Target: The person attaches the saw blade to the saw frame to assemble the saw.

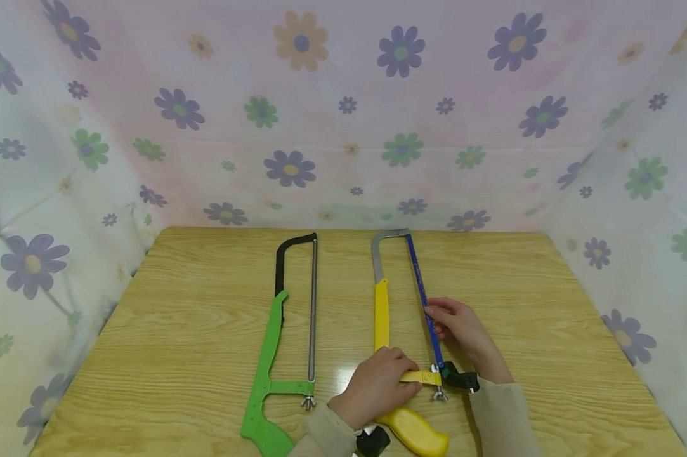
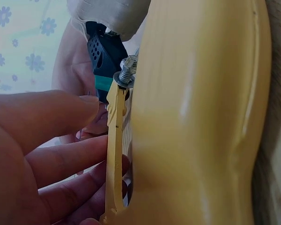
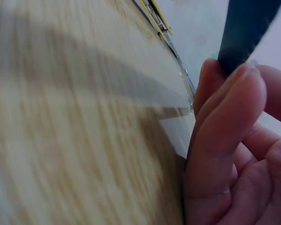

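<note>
The yellow hacksaw is right of centre, the right hand pinching its blue blade, the left hand gripping its crossbar. Blade fitting seems the step; next probably calls for turning the wing nut. Left of centre: a green hacksaw.

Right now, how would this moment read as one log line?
left hand: holds yellow saw by its crossbar | right hand: pinches blue blade | green saw: on table, unheld
</note>
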{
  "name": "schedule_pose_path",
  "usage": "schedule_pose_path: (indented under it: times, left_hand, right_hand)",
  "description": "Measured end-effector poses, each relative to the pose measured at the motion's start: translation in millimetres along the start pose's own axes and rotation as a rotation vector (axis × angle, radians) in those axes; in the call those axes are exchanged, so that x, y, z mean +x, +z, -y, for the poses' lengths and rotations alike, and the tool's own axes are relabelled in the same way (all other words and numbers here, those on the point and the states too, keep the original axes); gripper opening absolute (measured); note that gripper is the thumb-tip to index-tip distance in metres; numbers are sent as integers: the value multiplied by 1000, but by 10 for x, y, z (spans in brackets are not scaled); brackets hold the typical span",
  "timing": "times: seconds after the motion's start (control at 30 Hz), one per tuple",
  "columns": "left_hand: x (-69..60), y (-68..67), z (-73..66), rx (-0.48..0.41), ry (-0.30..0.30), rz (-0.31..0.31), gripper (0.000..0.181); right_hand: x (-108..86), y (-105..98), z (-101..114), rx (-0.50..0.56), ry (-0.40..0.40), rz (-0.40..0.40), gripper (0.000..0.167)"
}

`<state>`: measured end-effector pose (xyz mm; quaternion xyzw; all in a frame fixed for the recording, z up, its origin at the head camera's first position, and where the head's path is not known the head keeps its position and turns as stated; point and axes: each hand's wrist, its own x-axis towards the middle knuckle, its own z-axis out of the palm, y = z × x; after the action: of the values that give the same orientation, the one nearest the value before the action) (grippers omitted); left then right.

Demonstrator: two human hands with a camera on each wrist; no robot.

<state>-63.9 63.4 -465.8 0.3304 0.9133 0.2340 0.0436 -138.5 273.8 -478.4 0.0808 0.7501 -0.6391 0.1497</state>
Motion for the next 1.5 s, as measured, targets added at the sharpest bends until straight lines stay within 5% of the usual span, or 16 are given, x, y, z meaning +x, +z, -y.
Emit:
schedule_pose_path:
  times: [0.4,0.97,1.5]
  left_hand:
    - [-9,19,7,-10,3,2,25]
    - [-2,25,9,-4,-11,19,27]
    - [9,20,22,31,16,43,32]
  right_hand:
    - [-5,9,-37,0,17,-8,47]
    - [-39,9,-29,-122,-16,106,43]
    - [-130,-33,5,-60,55,196,53]
